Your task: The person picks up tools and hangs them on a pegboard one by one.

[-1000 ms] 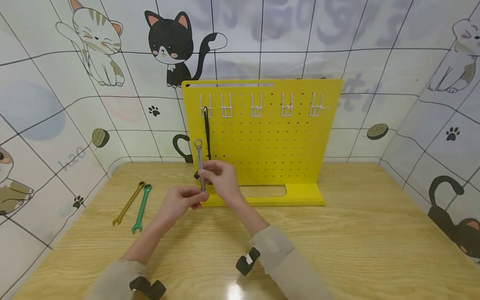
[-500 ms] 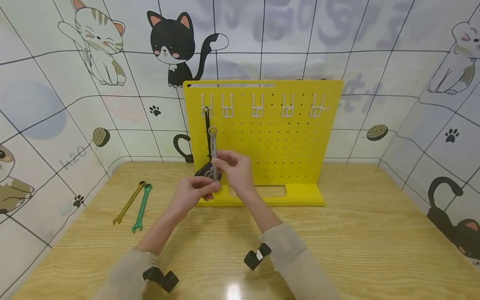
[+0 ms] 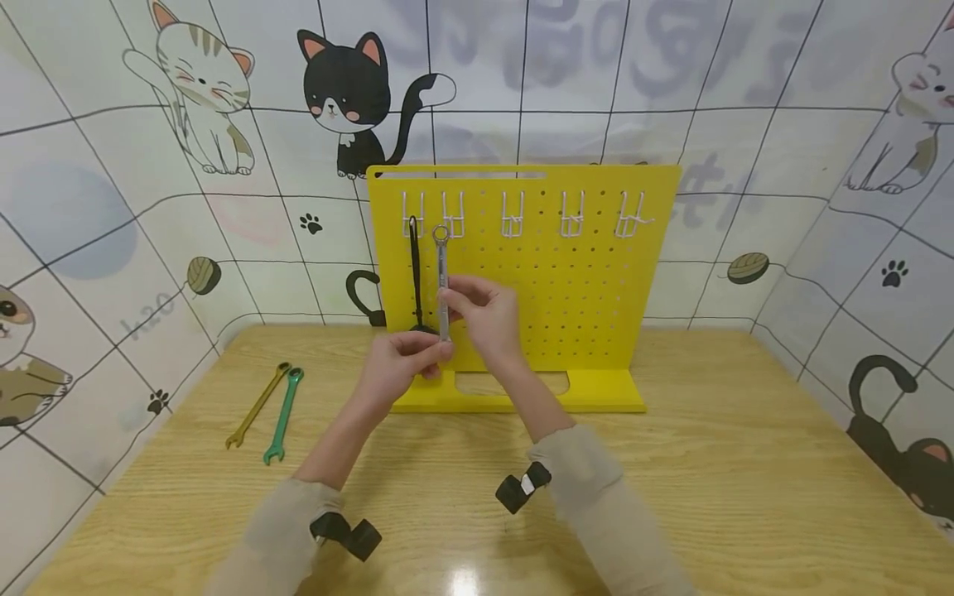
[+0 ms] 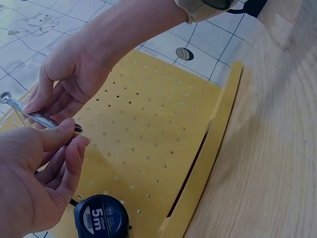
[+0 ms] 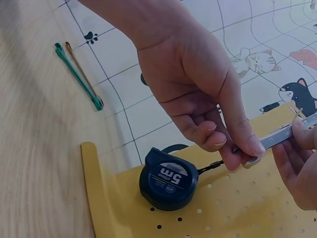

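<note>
A silver combination wrench (image 3: 443, 269) stands upright in front of the yellow pegboard (image 3: 566, 290), its ring end level with the second white hook (image 3: 453, 217) from the left. My left hand (image 3: 398, 364) pinches its lower end between thumb and fingers. Higher on the shank, my right hand (image 3: 488, 319) pinches it too. In the left wrist view the wrench (image 4: 42, 119) runs between both hands. A black tape measure (image 5: 168, 179) marked 5m hangs by its strap (image 3: 416, 273) from the leftmost hook (image 3: 413, 207); in the head view the left hand mostly hides its body.
A gold wrench (image 3: 257, 406) and a green wrench (image 3: 284, 418) lie on the wooden table (image 3: 730, 463) at the left. More white hooks, such as the middle hook (image 3: 512, 213), line the board's top. The board's yellow base (image 3: 522, 403) rests on the table.
Both hands have moved up and to the right with the silver wrench. Its ring end has gone from left of the tape measure's strap to just below the second hook. The other wrenches have stayed put.
</note>
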A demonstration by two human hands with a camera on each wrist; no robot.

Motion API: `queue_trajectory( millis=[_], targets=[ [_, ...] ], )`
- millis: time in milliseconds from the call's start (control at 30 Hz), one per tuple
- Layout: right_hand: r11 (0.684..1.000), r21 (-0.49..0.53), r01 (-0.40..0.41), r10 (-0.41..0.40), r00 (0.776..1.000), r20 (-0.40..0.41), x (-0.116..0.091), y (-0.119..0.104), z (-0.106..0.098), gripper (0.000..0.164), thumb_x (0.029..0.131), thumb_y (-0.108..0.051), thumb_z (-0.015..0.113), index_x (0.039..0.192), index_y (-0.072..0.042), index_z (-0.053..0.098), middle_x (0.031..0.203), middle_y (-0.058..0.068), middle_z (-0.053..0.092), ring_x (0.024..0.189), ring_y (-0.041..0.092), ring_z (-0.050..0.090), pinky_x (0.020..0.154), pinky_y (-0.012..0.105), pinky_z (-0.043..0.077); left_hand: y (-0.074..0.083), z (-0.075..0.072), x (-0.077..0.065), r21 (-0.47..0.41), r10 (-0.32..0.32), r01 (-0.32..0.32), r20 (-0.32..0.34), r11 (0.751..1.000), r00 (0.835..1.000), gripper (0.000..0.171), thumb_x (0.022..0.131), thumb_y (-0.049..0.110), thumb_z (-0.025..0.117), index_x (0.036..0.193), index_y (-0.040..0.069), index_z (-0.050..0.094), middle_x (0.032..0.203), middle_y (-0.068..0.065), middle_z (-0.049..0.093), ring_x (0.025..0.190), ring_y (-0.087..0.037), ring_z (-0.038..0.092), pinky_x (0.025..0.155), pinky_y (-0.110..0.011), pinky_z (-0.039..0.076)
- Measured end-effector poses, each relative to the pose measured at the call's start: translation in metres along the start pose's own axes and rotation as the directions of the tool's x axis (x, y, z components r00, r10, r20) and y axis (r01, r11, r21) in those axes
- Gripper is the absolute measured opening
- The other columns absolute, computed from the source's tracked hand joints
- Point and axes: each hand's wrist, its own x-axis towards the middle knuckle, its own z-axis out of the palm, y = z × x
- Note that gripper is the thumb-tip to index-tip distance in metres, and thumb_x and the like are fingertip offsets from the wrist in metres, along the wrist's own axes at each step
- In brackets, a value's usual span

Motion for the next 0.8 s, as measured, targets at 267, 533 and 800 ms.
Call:
queue_trajectory(
  millis=[267,533,800],
  targets=[
    [0.999,0.033,-0.022,0.023,0.999,-0.029,0.012,-0.005,-0.005,0.018,0.091,-0.004,0.075,0.106,0.005,0.074,0.091,0.013,0.075,0.069,0.018,0.068,0.078,0.053,0.058,0.006,0.008,0.005,-0.062,0.027,-0.029,-0.040,0.998,0.999,0.026,0.091,0.021,0.079,0.102,-0.002,0.077,0.088,-0.006,0.075,0.070,-0.018,0.063,0.072,-0.029,0.059],
    [0.999,0.000,-0.032,0.032,0.999,-0.005,0.020,0.000,-0.006,0.018,0.091,-0.005,0.075,0.106,0.004,0.075,0.093,0.014,0.075,0.069,0.019,0.069,0.076,0.050,0.059,0.002,0.012,0.010,-0.106,-0.011,0.004,-0.075,0.994,0.997,0.027,0.092,0.017,0.077,0.105,-0.006,0.075,0.092,-0.008,0.075,0.069,-0.016,0.063,0.072,-0.026,0.059],
    [0.999,-0.017,-0.039,0.039,0.999,-0.005,0.025,0.004,-0.007,0.017,0.092,-0.005,0.074,0.107,0.004,0.075,0.093,0.014,0.075,0.069,0.019,0.069,0.074,0.046,0.060,-0.002,0.014,0.017,-0.106,-0.016,0.006,-0.098,0.994,0.995,0.027,0.091,0.018,0.078,0.105,-0.005,0.075,0.091,-0.009,0.074,0.068,-0.017,0.063,0.070,-0.025,0.058]
  ],
)
